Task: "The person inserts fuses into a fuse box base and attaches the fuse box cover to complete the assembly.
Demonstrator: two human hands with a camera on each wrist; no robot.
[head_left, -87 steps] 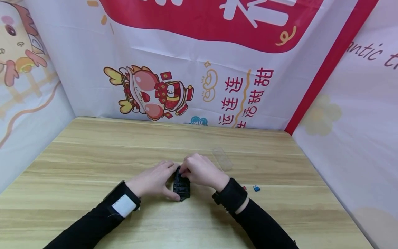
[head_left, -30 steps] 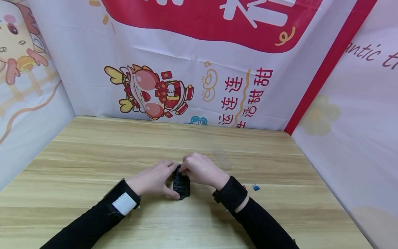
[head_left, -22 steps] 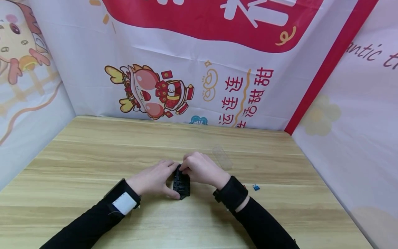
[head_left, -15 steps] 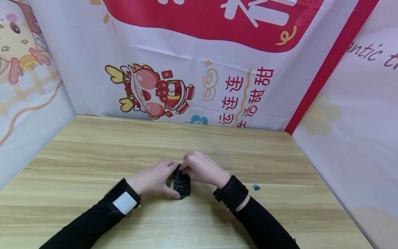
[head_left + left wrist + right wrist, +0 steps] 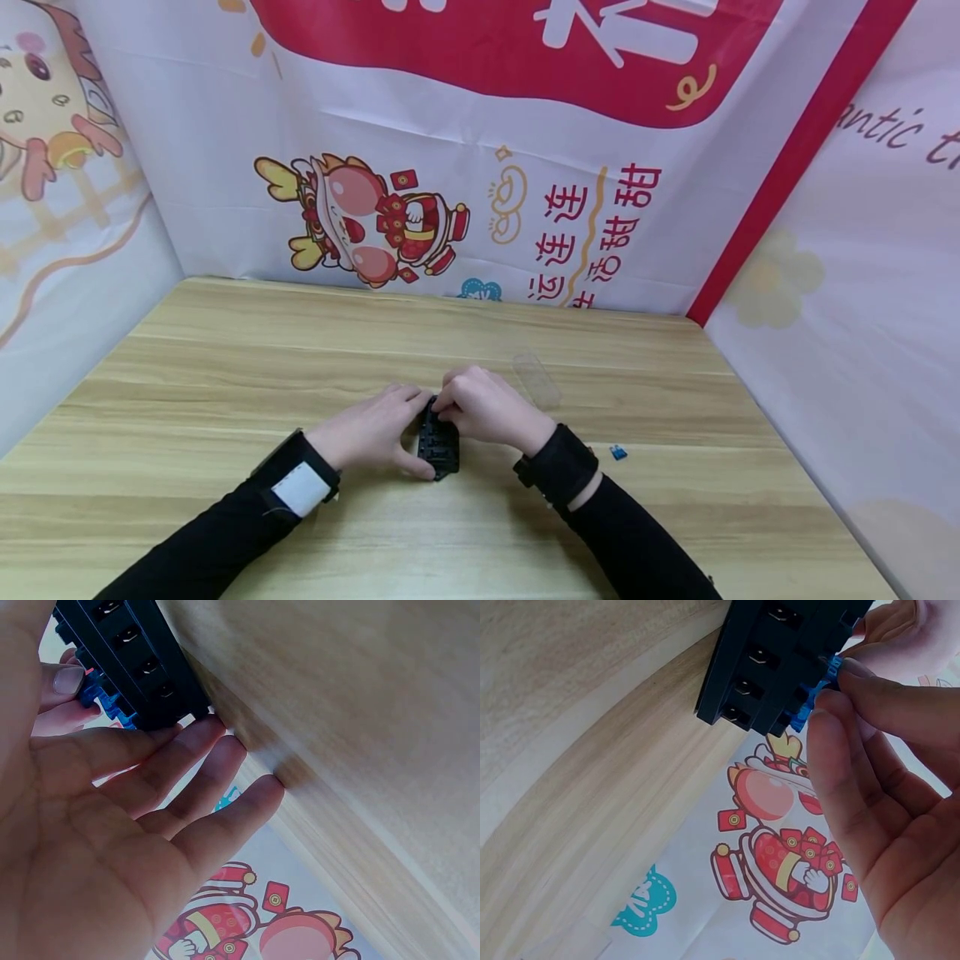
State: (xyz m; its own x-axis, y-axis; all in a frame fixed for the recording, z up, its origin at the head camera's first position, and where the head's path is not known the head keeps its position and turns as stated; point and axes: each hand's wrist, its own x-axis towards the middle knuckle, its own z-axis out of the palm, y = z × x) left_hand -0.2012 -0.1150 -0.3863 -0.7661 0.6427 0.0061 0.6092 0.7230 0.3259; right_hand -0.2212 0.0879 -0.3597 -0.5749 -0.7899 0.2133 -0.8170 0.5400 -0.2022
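A black fuse box with a row of slots stands on the table in front of me. My left hand holds it from the left, thumb at the near end and fingertips at the far end. From the right, my right hand reaches over its far end. In the right wrist view, thumb and fingers pinch a blue blade fuse at the box's top face. Metal terminals show along the side of the fuse box in the left wrist view. How deep the fuse sits is hidden by fingers.
A clear plastic cover lies on the wooden table behind my right hand. Another blue fuse lies right of the right wrist, beside a small reddish piece mostly hidden by the wristband. Printed cloth walls enclose the table.
Both hands stay at the fuse box in nearly the same pose. The reddish piece by the right wristband shows less now than in the earliest frame. The view has shifted very slightly.
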